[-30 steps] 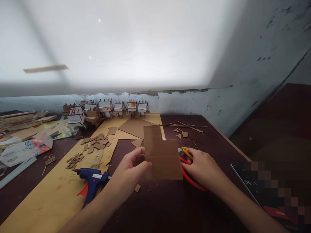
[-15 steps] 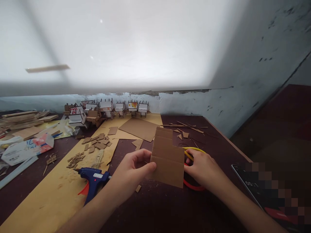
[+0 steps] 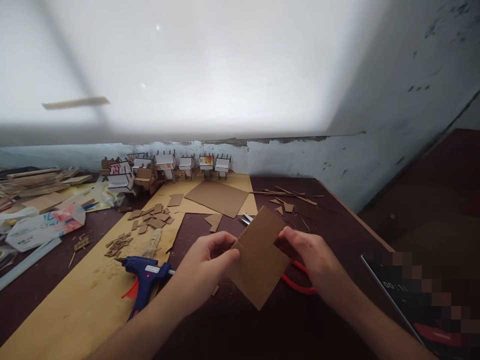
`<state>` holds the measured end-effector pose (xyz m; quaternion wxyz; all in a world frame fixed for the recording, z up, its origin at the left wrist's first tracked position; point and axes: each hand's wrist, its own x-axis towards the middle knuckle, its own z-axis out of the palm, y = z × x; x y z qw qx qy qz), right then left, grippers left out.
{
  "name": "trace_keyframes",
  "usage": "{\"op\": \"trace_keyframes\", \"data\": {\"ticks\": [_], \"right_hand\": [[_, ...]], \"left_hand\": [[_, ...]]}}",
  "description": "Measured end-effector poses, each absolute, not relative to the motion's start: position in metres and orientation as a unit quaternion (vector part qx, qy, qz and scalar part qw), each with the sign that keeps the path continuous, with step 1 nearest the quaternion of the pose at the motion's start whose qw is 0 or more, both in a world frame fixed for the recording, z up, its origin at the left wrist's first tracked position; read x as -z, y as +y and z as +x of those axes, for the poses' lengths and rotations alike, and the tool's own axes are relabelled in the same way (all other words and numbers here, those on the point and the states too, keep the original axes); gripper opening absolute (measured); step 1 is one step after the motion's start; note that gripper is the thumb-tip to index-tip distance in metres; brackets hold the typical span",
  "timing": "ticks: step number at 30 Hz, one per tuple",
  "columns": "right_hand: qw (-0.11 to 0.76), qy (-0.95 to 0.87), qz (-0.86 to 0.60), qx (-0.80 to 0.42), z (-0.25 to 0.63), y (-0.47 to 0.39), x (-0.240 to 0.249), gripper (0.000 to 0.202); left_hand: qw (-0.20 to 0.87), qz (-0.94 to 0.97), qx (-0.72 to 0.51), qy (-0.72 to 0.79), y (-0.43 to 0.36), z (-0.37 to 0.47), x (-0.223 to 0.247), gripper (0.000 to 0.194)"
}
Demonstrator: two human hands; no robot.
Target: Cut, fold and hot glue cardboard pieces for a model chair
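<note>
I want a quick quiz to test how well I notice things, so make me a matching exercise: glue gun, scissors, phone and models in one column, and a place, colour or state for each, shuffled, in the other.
Column one
1. glue gun
2. scissors
3. phone
4. models

Column two
A. partly hidden behind the cardboard in the left hand
B. at the back, by the wall
C. has a blue body
D. at far right, showing digits

Right pairs: 1-C, 2-A, 3-D, 4-B
</note>
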<state>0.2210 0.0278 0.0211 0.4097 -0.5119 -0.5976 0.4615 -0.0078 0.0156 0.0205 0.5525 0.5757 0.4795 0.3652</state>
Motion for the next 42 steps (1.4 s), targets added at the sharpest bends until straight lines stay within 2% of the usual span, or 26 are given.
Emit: {"op": "trace_keyframes", "data": {"ticks": [4,13,16,19,27,32,36,42], "right_hand": [[0.402,-0.550,-0.469,-0.563,0.205,0.010,-0.019,0.032],[0.404,-0.479,-0.523,-0.578,0.200,-0.002,-0.004,0.047],[0.392,-0.469,-0.531,-0.586,0.199,-0.003,-0.006,0.051],[0.379,-0.476,-0.525,-0.596,0.198,-0.004,-0.009,0.052],[0.385,-0.523,-0.521,-0.554,0.196,-0.009,-0.014,0.045],[0.392,-0.535,-0.495,-0.561,0.193,-0.013,-0.022,0.042],[0.373,-0.540,-0.494,-0.571,0.194,-0.013,-0.023,0.042],[0.368,-0.543,-0.508,-0.557,0.195,-0.012,-0.022,0.043]], "left_hand": [[0.522,0.621,-0.352,0.467,0.013,-0.007,-0.022,0.018],[0.470,0.655,-0.339,0.484,0.012,-0.007,-0.022,0.040],[0.412,0.669,-0.344,0.515,0.015,-0.008,-0.018,0.047],[0.338,0.671,-0.370,0.546,0.017,-0.010,-0.017,0.039],[0.313,0.717,-0.377,0.496,0.013,-0.005,-0.023,0.012],[0.272,0.734,-0.369,0.501,0.011,-0.005,-0.020,0.025],[0.218,0.743,-0.363,0.518,0.013,-0.006,-0.019,0.026],[0.257,0.694,-0.381,0.554,0.017,-0.006,-0.022,0.033]]}}
